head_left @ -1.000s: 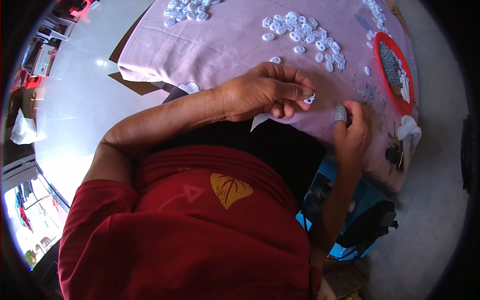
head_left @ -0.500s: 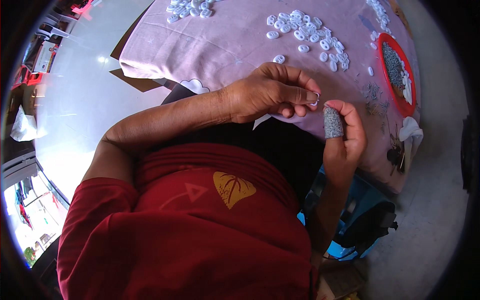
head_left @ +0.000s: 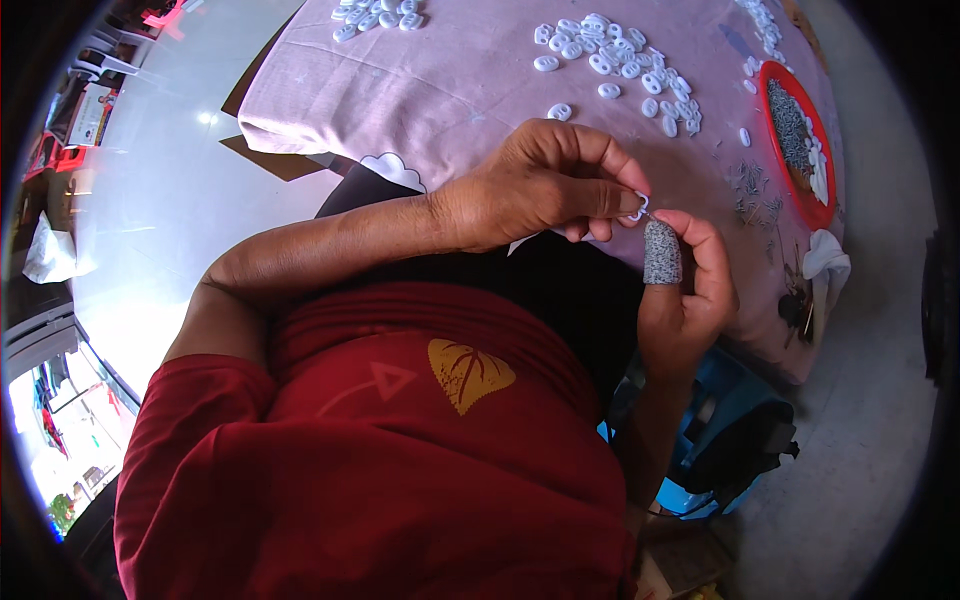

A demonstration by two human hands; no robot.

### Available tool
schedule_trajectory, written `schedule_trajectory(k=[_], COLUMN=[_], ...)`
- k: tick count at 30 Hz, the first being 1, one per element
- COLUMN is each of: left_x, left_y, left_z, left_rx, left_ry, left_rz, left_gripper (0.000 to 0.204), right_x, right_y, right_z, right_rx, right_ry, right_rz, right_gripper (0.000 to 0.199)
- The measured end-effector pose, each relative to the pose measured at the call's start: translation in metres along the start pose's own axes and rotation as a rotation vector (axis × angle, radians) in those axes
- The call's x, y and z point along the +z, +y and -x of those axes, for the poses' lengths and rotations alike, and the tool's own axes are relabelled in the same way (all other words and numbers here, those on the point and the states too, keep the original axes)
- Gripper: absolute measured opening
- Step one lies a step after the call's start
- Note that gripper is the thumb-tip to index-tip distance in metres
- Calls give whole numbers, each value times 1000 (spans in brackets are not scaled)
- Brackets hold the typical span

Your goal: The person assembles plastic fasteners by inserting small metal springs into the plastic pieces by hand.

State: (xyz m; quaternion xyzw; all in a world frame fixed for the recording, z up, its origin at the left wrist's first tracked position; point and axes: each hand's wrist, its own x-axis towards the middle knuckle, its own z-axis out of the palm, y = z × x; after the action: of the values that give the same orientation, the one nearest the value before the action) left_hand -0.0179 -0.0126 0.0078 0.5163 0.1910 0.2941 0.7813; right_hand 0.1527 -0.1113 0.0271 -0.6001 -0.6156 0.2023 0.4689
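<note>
My left hand (head_left: 560, 185) pinches a small white oval plastic piece with two holes (head_left: 641, 207) between thumb and forefinger. Close against it, my right hand (head_left: 695, 265) is closed in a pinch; a thin metal screw (head_left: 651, 215) just shows at its fingertips, mostly hidden. A grey speckled fabric sleeve (head_left: 662, 253) covers the right thumb. Beyond the hands, a loose pile of similar white oval pieces (head_left: 630, 62) lies on the pink cloth-covered table (head_left: 450, 90). Small grey screws (head_left: 757, 192) are scattered to the right of my hands.
At the table's right stands a red basin (head_left: 826, 215) holding many grey screws and some white pieces. A white cloth (head_left: 827, 257) hangs near the right edge. More white pieces (head_left: 375, 14) lie at the far left. A blue and black object (head_left: 735, 430) stands below the table.
My right fingertips have come up against the white piece, closing the small gap between the hands. The left hand has shifted slightly, and the piece's holes now show more.
</note>
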Motion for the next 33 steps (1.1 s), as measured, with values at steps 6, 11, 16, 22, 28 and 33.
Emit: schedule_trajectory(k=[6,11,16,22,28,33], left_x=[-1,-1,0,1,-4,-8], left_y=[1,2,1,-6,-13,-9], left_z=[1,2,4,6,2,-3], left_rx=[39,60,79,52,64,-8], left_ry=[-27,-27,-11,53,42,27], left_rz=[-36,-76,-82,-96,-57,-12], left_gripper=[16,16,13,10,10,13], right_x=[0,0,3,12,19,6], right_y=[-1,-1,-4,-4,4,2], right_z=[-1,-3,-5,-6,-10,-12], right_rx=[-34,-94,-126,-203,-189,-47], right_ry=[-10,-19,-12,22,29,-87], right_rz=[15,96,146,192,153,93], right_gripper=[16,15,13,11,12,20])
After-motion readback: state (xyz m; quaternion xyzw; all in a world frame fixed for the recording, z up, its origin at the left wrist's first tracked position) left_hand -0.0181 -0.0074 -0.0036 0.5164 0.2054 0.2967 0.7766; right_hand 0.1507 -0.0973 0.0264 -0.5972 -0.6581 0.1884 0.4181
